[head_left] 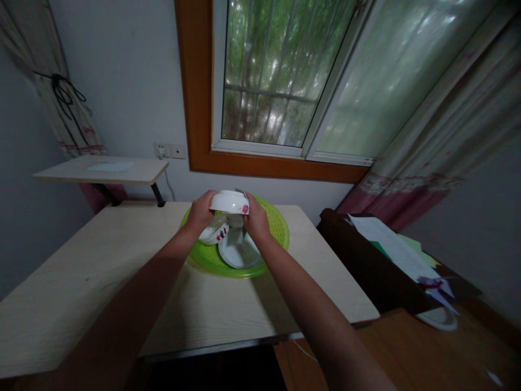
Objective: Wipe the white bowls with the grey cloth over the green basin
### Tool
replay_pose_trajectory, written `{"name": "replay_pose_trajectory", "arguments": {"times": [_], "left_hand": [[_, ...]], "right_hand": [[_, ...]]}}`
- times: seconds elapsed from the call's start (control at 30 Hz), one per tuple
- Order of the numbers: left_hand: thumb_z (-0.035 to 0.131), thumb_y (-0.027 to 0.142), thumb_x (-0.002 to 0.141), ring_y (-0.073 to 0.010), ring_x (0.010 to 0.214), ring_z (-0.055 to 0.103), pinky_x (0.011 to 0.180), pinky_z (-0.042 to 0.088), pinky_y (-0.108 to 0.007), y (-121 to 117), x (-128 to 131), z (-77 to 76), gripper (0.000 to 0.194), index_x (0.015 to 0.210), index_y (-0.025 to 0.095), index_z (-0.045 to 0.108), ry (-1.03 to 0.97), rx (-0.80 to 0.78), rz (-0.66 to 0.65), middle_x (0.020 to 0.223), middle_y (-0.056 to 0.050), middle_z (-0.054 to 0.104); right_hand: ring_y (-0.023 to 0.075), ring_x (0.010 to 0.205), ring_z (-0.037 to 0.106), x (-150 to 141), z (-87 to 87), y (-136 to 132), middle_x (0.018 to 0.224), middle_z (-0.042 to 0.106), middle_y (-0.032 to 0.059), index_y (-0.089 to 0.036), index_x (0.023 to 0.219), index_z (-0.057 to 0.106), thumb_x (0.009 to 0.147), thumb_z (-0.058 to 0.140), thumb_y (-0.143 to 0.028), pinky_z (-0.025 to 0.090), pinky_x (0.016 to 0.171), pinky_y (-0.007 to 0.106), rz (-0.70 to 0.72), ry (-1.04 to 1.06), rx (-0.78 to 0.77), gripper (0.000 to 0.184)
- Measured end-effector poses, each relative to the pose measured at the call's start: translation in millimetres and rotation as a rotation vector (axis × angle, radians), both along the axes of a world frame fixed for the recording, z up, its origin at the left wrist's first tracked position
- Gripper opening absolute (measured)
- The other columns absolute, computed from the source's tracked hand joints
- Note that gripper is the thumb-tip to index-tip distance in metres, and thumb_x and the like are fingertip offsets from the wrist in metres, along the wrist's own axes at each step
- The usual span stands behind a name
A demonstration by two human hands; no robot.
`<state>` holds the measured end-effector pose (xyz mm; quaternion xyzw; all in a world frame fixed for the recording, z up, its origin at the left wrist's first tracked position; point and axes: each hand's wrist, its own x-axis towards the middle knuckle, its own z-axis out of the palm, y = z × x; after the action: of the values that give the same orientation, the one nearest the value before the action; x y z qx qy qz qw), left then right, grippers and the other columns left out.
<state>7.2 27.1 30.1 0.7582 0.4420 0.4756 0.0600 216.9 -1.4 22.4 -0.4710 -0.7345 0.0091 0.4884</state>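
Observation:
A white bowl [228, 202] with a pink flower on its side is held up between my two hands, above the green plastic basin [280, 233]. My left hand [202, 209] grips its left side, and my right hand [256, 217] grips its right side. Something greyish shows near the right fingers, too small to name. Inside the basin, a second white bowl [215, 232] with red and dark marks leans at the left. A larger white dish [239, 252] lies at the front of the basin. Part of the basin's contents is hidden behind my hands.
The basin stands on a pale wooden table [101, 260]. A small raised shelf [146, 172] stands at the table's back left. Beyond the right edge, papers [394, 244] lie on a dark brown piece of furniture [358, 266]. A window [277, 76] is behind.

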Motion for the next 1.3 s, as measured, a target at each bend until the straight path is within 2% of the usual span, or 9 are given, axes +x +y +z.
{"name": "replay_pose_trajectory", "arguments": {"times": [0.2,0.33,0.47,0.67,0.8,0.97,1.1,1.23,1.3], "left_hand": [[0.057,0.018,0.079,-0.0246,0.103,0.066,0.091,0.051,-0.035,3.0,4.7,-1.7,0.036,0.115,0.019,0.063,0.033,-0.033,0.014,0.112,-0.009,0.073],[0.056,0.014,0.082,-0.0260,0.110,0.065,0.095,0.050,-0.036,-1.6,8.3,0.7,0.038,0.119,0.020,0.061,0.136,0.004,0.064,0.118,-0.011,0.069],[0.054,0.013,0.082,-0.0270,0.108,0.066,0.089,0.051,-0.036,-9.4,11.2,3.8,0.040,0.121,0.020,0.061,0.268,0.037,0.146,0.120,-0.012,0.067],[0.062,0.024,0.084,-0.0297,0.109,0.067,0.092,0.050,-0.037,-10.6,14.9,1.1,0.045,0.129,0.019,0.058,0.336,0.010,0.151,0.123,-0.013,0.070],[0.062,0.025,0.085,-0.0307,0.103,0.069,0.090,0.050,-0.037,-9.2,15.3,0.4,0.043,0.127,0.017,0.060,0.380,-0.038,0.169,0.116,-0.015,0.073],[0.054,0.016,0.086,-0.0285,0.103,0.070,0.089,0.051,-0.036,-9.8,14.1,2.2,0.037,0.122,0.018,0.062,0.356,-0.094,0.187,0.111,-0.013,0.074],[0.054,0.014,0.086,-0.0256,0.106,0.069,0.091,0.051,-0.033,-11.2,11.9,5.0,0.037,0.122,0.018,0.061,0.273,-0.105,0.179,0.112,-0.011,0.074],[0.055,0.015,0.086,-0.0245,0.104,0.069,0.089,0.051,-0.032,-12.8,9.6,8.3,0.035,0.120,0.019,0.062,0.212,-0.093,0.180,0.111,-0.010,0.074],[0.054,0.015,0.087,-0.0242,0.103,0.069,0.089,0.051,-0.031,-12.9,9.0,9.4,0.033,0.119,0.019,0.062,0.193,-0.091,0.192,0.111,-0.010,0.074]], "right_hand": [[0.0275,0.122,0.064,-1.2,-2.1,1.2,0.134,0.067,0.0130,-0.016,0.137,0.056,0.080,0.049,-0.004,0.049,0.109,0.043,-0.040,0.054,-0.005,0.060],[0.0278,0.119,0.064,-0.2,0.0,-0.1,0.131,0.069,0.0119,-0.017,0.134,0.059,0.078,0.047,-0.002,0.050,0.108,0.044,-0.073,0.076,-0.044,0.060],[0.0276,0.120,0.064,1.5,0.1,-0.3,0.130,0.069,0.0132,-0.014,0.133,0.060,0.077,0.045,-0.001,0.049,0.108,0.043,-0.098,0.078,-0.042,0.059],[0.0262,0.122,0.063,4.1,-3.3,1.4,0.134,0.068,0.0119,-0.016,0.138,0.057,0.075,0.046,-0.002,0.049,0.110,0.043,-0.131,0.046,0.041,0.065],[0.0260,0.118,0.066,3.8,-2.1,0.1,0.131,0.069,0.0119,-0.018,0.140,0.056,0.081,0.046,-0.004,0.051,0.107,0.043,-0.146,-0.001,0.060,0.061],[0.0238,0.123,0.064,2.3,1.6,-1.9,0.138,0.066,0.0116,-0.017,0.142,0.055,0.088,0.041,-0.004,0.051,0.109,0.040,-0.120,-0.109,0.075,0.058],[0.0226,0.132,0.060,0.8,2.2,-2.2,0.145,0.061,0.0106,-0.018,0.145,0.054,0.090,0.040,-0.003,0.047,0.114,0.041,-0.076,-0.140,0.109,0.059],[0.0181,0.144,0.049,-1.2,3.1,-3.3,0.155,0.052,0.0032,-0.027,0.151,0.048,0.091,0.040,-0.004,0.042,0.120,0.040,0.027,-0.156,0.189,0.065],[0.0170,0.148,0.043,-2.5,5.4,-5.4,0.158,0.049,0.0036,-0.027,0.153,0.045,0.094,0.039,-0.005,0.039,0.123,0.040,0.082,-0.180,0.240,0.063]]}}
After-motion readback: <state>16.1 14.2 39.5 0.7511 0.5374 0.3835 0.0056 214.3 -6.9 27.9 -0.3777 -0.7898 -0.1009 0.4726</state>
